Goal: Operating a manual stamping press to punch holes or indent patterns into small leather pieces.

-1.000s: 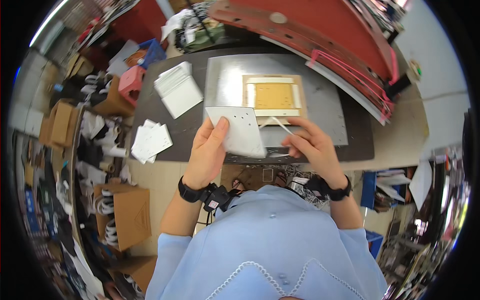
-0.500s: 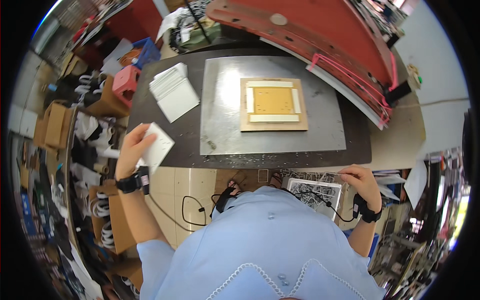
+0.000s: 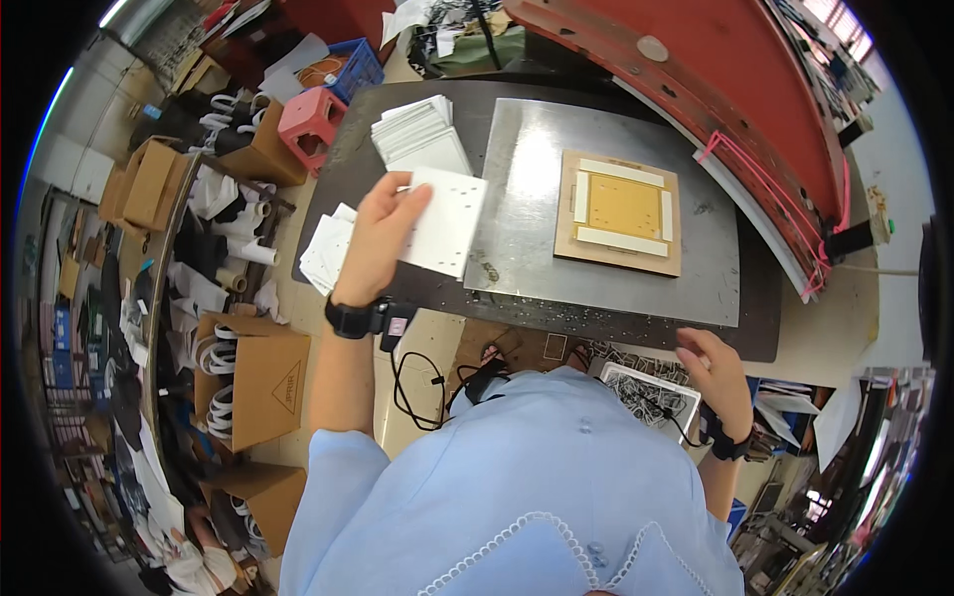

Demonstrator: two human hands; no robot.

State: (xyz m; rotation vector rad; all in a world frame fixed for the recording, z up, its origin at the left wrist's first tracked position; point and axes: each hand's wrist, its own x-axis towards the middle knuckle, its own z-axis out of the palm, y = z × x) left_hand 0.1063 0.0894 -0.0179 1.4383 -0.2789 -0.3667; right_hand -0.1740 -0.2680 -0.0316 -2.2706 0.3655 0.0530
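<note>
My left hand (image 3: 386, 230) grips a white square sheet (image 3: 449, 223) with small dark holes, held above the table between a stack of white sheets (image 3: 417, 139) and a looser pile (image 3: 326, 256). My right hand (image 3: 712, 375) is at the front right edge of the dark table (image 3: 757, 323), fingers loosely bent and apart with nothing visible in them. Right of the held sheet, a metal plate (image 3: 527, 169) lies on the table, bearing a light wooden board (image 3: 569, 243) with a yellow centre (image 3: 621, 204) framed by pale strips.
A red machine frame (image 3: 725, 79) with pink cord rises at back right. Left stand a pink stool (image 3: 308, 124), blue crate (image 3: 353, 70), cardboard boxes (image 3: 258, 382) and a shelf of rolls (image 3: 238, 248). A white bin of scraps (image 3: 641, 392) sits below the table's front.
My left hand moved out to the left, then forward with the sheet. My right hand moved right and down; the thin strip it held is gone from its fingers. The view has shifted.
</note>
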